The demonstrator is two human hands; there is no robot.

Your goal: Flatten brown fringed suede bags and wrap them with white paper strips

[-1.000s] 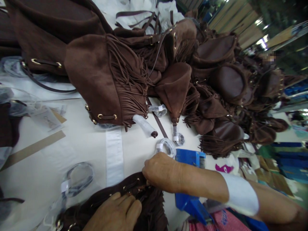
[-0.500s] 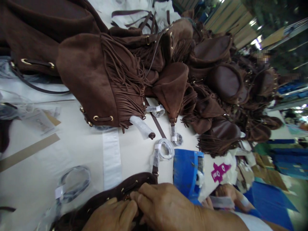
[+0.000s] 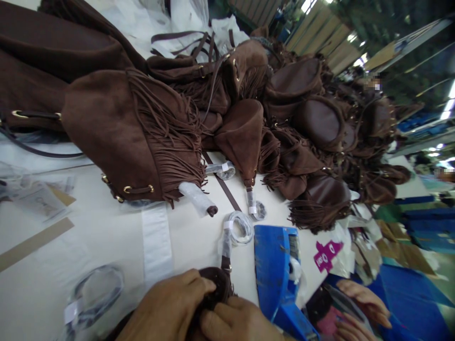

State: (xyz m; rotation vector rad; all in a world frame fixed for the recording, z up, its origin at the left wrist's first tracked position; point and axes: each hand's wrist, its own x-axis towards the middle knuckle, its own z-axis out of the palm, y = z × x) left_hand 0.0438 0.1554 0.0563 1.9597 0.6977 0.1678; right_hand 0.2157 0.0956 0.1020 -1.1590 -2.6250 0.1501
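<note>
At the bottom of the view, my left hand (image 3: 170, 303) and my right hand (image 3: 238, 319) are side by side on a dark brown bag (image 3: 214, 285). The fingers of both are closed on its rim, the left at the near left of the opening, the right at its right side. Most of this bag is hidden under my hands and below the picture's edge. From its far end a strap wrapped in clear plastic leads to a coiled loop (image 3: 241, 228) on the white table.
Brown fringed bags (image 3: 117, 128) are heaped across the far side of the table (image 3: 199, 241). A blue tape dispenser (image 3: 273, 270) stands right of my hands. Another person's hands (image 3: 364, 298) hold clear plastic at the lower right. A wrapped strap coil (image 3: 95, 293) lies left.
My left hand has moved up and forward on the bag's rim, and my right hand has dropped lower. The other person's hands have shifted and spread. The whole view has tilted slightly.
</note>
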